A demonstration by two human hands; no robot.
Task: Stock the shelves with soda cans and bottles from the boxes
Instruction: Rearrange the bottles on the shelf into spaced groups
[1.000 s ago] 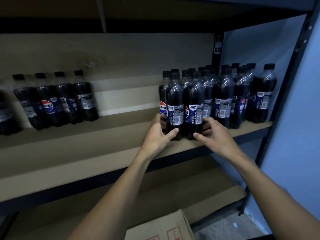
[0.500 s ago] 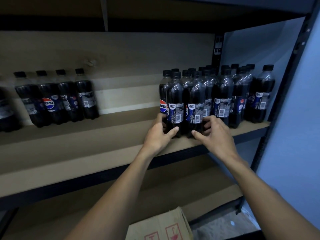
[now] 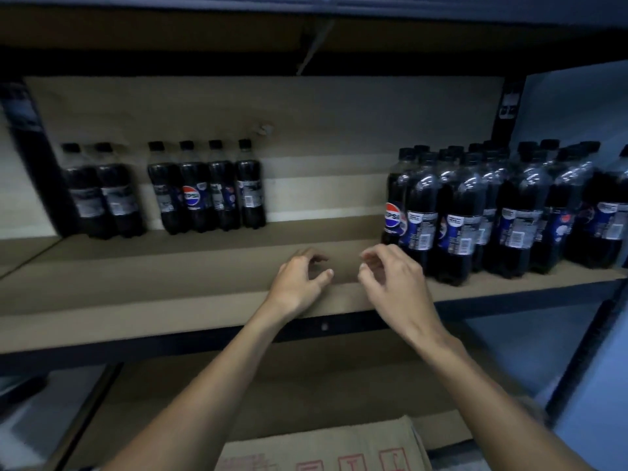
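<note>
Head view: six cola bottles [image 3: 163, 192] are recorded upright at the back left of the shelf [image 3: 136, 283]. Left hand [image 3: 299, 283] and right hand [image 3: 396, 287] are held over mid-shelf, fingers [image 3: 387, 254] loosely curled, nothing gripped. A packed bottle cluster [image 3: 492, 215] stands at right, apparently untouched.

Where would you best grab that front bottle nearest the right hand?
Probably round its labelled middle, coming from the front: the bottle stands upright near the shelf edge, with other bottles crowding it behind and on the right.
</note>
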